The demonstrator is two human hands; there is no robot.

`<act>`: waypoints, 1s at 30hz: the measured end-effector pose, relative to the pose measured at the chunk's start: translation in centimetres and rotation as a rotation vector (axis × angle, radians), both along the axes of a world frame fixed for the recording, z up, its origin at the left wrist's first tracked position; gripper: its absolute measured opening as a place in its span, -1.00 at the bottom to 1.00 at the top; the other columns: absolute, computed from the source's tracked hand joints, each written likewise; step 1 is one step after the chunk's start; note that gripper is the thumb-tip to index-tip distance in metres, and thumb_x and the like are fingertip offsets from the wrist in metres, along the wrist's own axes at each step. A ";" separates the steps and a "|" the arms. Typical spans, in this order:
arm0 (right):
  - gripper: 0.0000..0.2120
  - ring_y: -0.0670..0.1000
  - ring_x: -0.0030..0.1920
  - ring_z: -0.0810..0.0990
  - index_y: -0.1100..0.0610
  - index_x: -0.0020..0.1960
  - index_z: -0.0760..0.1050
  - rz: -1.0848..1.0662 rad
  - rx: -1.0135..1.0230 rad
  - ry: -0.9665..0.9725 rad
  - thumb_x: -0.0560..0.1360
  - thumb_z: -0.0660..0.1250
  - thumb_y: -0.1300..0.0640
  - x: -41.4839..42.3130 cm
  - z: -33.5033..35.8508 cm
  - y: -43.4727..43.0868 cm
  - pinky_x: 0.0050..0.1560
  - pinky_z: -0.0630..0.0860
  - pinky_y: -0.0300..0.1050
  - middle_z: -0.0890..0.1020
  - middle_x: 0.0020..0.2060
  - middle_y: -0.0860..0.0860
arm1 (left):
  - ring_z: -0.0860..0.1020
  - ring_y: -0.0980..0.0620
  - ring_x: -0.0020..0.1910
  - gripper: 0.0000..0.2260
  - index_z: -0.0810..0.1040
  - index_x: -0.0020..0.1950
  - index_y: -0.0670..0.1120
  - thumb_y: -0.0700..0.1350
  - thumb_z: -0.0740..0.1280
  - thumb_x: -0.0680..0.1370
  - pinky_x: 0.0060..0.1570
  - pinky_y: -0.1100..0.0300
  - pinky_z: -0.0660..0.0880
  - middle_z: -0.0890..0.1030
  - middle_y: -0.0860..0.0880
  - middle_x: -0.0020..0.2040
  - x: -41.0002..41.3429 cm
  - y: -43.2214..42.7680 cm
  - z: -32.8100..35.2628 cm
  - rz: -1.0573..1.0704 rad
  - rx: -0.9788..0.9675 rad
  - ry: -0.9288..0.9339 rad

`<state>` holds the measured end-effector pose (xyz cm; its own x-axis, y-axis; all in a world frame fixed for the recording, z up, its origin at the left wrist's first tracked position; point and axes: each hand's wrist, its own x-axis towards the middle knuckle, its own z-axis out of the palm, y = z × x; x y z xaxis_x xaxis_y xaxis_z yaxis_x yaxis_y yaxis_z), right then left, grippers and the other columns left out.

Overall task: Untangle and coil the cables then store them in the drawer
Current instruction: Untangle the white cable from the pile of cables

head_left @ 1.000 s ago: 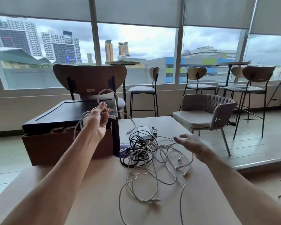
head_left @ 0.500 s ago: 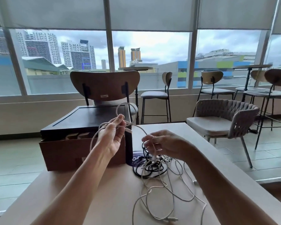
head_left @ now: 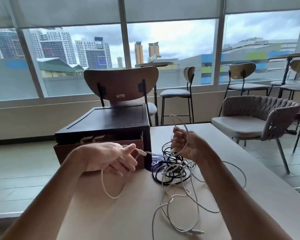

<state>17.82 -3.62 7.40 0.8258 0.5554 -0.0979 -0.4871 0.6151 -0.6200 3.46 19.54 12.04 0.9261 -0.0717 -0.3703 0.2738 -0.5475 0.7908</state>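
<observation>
Setting: upper-floor café or co-working lounge. Evidence: bar stools (head_left: 175, 92) at high window tables (head_left: 154, 64), woven armchair (head_left: 260, 105), roller blinds (head_left: 171, 9), city towers (head_left: 93, 52) beyond glass.

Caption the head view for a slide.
A white cable held between left hand and right hand, beside the tangled cables and open drawer.

The left hand (head_left: 109, 158) and right hand (head_left: 189, 147) are bare.

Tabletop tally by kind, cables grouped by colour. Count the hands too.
Dark wooden drawer box: 1
Black cable bundle: 1
White cable tangle: 1, strands uncountable, gripped by both hands
Blue printed item under the cables: 1
Hands: 2, left hand, right hand
Total: 6
</observation>
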 end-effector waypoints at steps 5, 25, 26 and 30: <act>-0.71 -0.15 -0.61 0.16 0.13 -0.24 0.36 -0.064 -0.030 -0.027 0.65 0.06 0.20 0.8 -0.4 -1.2 -0.56 0.08 -0.31 0.29 -0.57 -0.09 | 0.66 -0.11 0.14 -0.54 0.62 0.22 -0.20 0.10 0.14 0.60 -0.09 0.23 0.58 0.70 -0.18 0.11 -0.7 0.6 1.2 -0.070 -0.161 -0.143; -0.87 -0.10 -0.38 0.30 0.14 -0.05 0.43 0.086 -0.046 -0.283 0.62 0.15 0.16 0.0 2.1 -0.8 -0.33 0.36 -0.22 0.62 -0.25 0.01 | 0.66 0.08 -0.14 -0.85 0.60 0.16 -0.18 -0.28 0.33 0.60 0.01 0.18 0.61 0.70 -0.09 -0.10 8.7 -7.9 -0.4 0.287 -0.740 -0.673; -0.86 -0.10 -0.37 0.29 0.13 -0.09 0.44 0.102 -0.017 -0.284 0.62 0.17 0.16 -0.1 2.2 -0.8 -0.32 0.35 -0.23 0.59 -0.27 0.00 | 0.64 0.08 -0.18 -0.84 0.60 0.15 -0.17 -0.30 0.30 0.62 -0.02 0.19 0.60 0.69 -0.08 -0.11 9.1 -7.3 -1.0 0.294 -0.739 -0.668; -0.90 -0.13 -0.40 0.33 0.14 -0.08 0.43 0.187 0.110 -0.266 0.59 0.21 0.16 -0.6 2.5 -0.6 -0.34 0.39 -0.29 0.50 -0.36 -0.05 | 0.55 0.11 -0.34 -0.82 0.50 0.18 -0.10 -0.31 0.18 0.67 -0.33 0.29 0.45 0.67 -0.08 -0.07 10.3 -5.4 -3.8 0.253 -0.406 -0.701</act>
<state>17.23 -4.23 9.92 0.6974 0.6946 0.1765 -0.4275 0.6009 -0.6754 13.72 14.18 8.28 0.9379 0.1650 0.3052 -0.2771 -0.1728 0.9452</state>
